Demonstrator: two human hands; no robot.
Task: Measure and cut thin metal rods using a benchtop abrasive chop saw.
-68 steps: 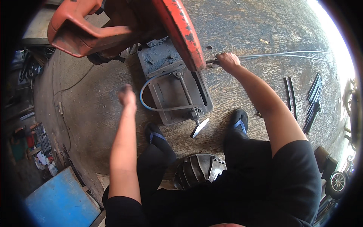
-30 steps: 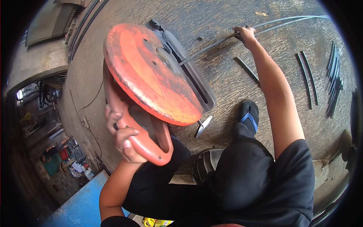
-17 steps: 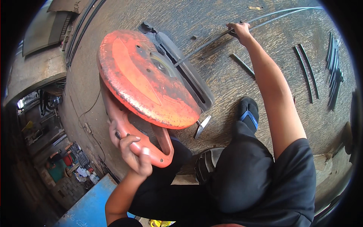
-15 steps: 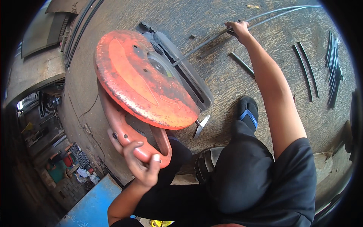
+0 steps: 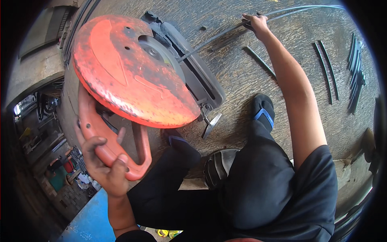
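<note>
A chop saw with a worn red guard (image 5: 121, 76) stands on the floor in front of me. My left hand (image 5: 107, 173) wraps round its red loop handle (image 5: 102, 145), thumb near the lower end. Part of the grey cutting disc (image 5: 175, 66) shows beside the guard, above the dark base (image 5: 199, 76). My right hand (image 5: 256, 25), at the far right of the saw, grips a long thin metal rod (image 5: 215, 37). The rod's near end reaches the disc's edge; whether they touch I cannot tell. Past my right hand, two rod lengths curve away.
A metal clamp lever (image 5: 211, 126) sticks out from the saw base. One short cut piece (image 5: 260, 61) lies below my right hand, two cut rods (image 5: 327, 72) farther right, and a bundle of several (image 5: 355, 74) beyond. My sandalled foot (image 5: 263, 113) is beside the saw.
My left hand and the saw's handle and guard have swung up and to the left. The gap between the guard and base looks wider. My right hand stays on the rod, nearly unmoved.
</note>
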